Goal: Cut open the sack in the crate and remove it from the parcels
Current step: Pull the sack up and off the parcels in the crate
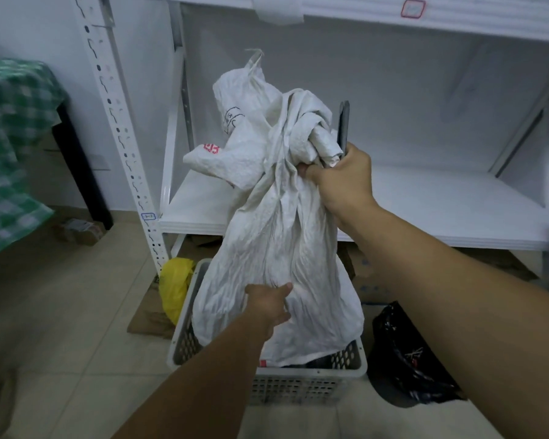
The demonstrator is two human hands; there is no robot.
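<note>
Head cam: R hand (343, 182) clenches bunched sack (276, 236) top (plus dark tool (343, 125)); L hand (268, 304) grips sack lower, over crate (311, 378).

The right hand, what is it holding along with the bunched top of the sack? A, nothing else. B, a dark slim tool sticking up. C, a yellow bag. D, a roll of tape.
B: the right hand grips the gathered top of the sack with a dark slim tool standing up out of its fist, while the yellow bag lies on the floor beside the crate.
</note>
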